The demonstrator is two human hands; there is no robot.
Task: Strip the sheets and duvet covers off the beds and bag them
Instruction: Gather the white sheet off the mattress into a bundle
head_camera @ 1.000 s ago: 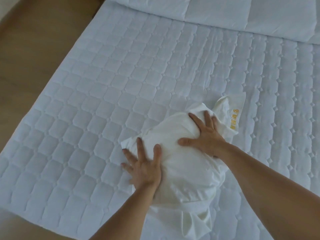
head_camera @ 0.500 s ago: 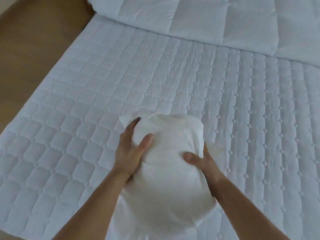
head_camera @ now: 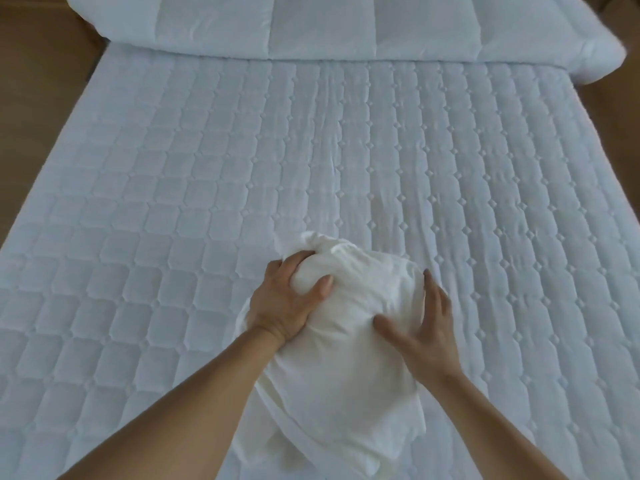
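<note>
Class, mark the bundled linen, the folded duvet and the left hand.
bundled linen (head_camera: 346, 375): head view, its lower middle.
folded duvet (head_camera: 322, 26): head view, its centre panel.
left hand (head_camera: 287, 303): head view, back of hand.

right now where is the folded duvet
In the head view the folded duvet lies across the far end of the quilted mattress, well beyond the cream bundle.

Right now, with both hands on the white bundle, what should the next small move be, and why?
Likely curl the right hand into the white bundle: its fingers lie straight against the side, while the left hand grips a bunched fold at the top. The white bundle rests on the quilted mattress pad, so a two-handed grip would let it be lifted.
</note>
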